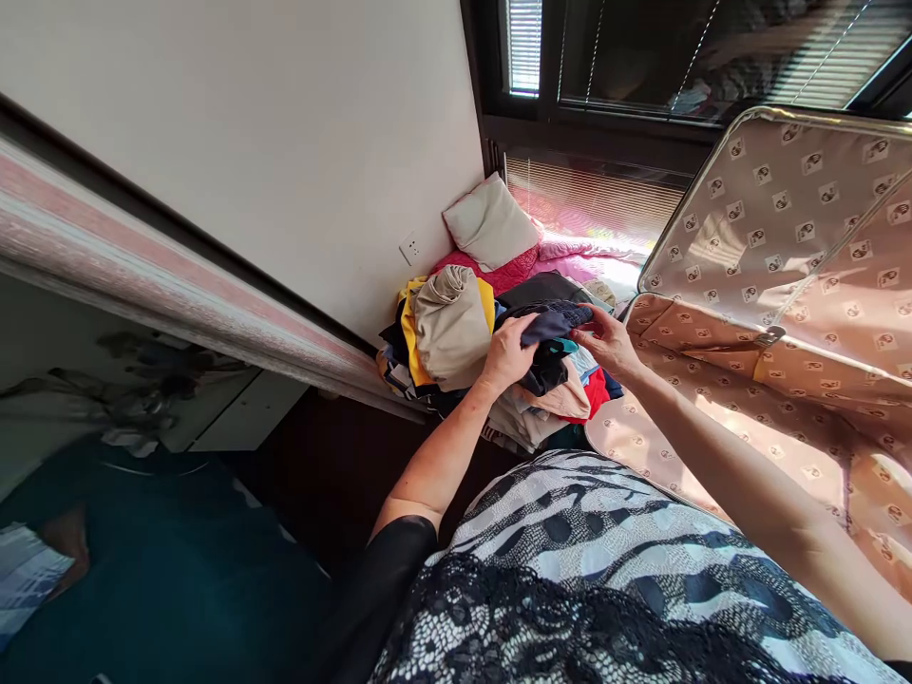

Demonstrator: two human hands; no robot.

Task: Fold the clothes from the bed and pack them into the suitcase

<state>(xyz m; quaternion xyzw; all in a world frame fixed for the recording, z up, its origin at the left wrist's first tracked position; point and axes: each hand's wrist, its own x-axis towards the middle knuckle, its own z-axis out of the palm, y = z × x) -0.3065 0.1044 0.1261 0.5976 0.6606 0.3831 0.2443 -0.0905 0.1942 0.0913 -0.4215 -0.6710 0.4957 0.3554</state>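
While my left hand (pixel 509 353) and right hand (pixel 607 342) grasp a dark navy garment (pixel 548 323), piled clothes (pixel 562 394) lie just beneath them.

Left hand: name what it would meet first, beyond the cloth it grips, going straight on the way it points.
Past the dark blue cloth, the left hand would probably meet the black garment lying behind it, though depth is hard to judge from one view.
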